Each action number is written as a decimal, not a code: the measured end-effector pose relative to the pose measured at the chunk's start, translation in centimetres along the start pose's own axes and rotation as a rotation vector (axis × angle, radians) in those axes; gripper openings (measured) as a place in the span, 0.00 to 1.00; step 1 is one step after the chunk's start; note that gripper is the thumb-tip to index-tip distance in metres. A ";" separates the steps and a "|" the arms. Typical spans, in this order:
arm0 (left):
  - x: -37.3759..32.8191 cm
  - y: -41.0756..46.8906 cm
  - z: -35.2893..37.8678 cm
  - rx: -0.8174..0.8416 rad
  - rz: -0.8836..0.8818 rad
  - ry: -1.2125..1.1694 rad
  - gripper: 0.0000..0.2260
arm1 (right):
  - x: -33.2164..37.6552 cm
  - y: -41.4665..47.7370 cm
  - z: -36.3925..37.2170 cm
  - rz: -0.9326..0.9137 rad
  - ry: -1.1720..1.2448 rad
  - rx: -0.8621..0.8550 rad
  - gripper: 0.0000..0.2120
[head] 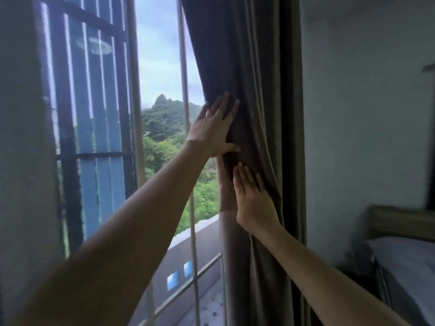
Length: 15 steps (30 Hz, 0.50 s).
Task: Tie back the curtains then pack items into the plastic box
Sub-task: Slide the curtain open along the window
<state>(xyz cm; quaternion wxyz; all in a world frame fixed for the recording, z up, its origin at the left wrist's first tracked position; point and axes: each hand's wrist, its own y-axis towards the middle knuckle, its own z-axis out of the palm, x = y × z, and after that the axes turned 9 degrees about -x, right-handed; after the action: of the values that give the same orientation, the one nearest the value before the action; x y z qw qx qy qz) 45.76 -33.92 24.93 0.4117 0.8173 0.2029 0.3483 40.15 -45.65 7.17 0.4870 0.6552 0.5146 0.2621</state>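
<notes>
- Currently the first step appears to be in hand: gathering the curtain so that it can be tied back. Packing has not begun, and no plastic box is in view.
- Dark and heavy, the curtain hangs in bunched vertical folds at the right side of the window. The rest of the glass shows sky and green hills.
- The left hand lies flat on the curtain's edge nearest the window glass. Its fingers are straight and spread, with the thumb stretched out below them. It presses the cloth toward the right of the window and pinches nothing.
- The right hand sits just below the left one, also at the window's right side. Its fingers are straight and close together, laid flat on the folds, and it holds nothing.
- The two hands are near each other but not touching.
- No tie, cord or hook shows beside the window, so where the fastening is cannot be told.
- Judging from this, the next move calls for one hand to close round the bundled folds. The other would then find a tie and wrap it round them. Loose cloth may spread over the window if the press eases before a grip is made.
- Further right of the window are a pale wall and the corner of a bed.
</notes>
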 end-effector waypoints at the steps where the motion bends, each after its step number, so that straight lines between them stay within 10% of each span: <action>1: -0.5 0.4 1.2 -0.003 0.004 -0.004 0.52 | -0.7 -0.1 0.5 0.022 -0.002 0.005 0.37; 15: -6.5 9.4 15.8 -0.126 0.011 0.013 0.55 | -11.5 1.8 11.4 0.111 -0.024 -0.020 0.34</action>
<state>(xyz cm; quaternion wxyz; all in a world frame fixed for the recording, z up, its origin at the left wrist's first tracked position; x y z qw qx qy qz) 53.40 -51.77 23.39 0.4593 0.7885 0.1789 0.3678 46.67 -60.50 6.16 0.4844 0.6808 0.4691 0.2860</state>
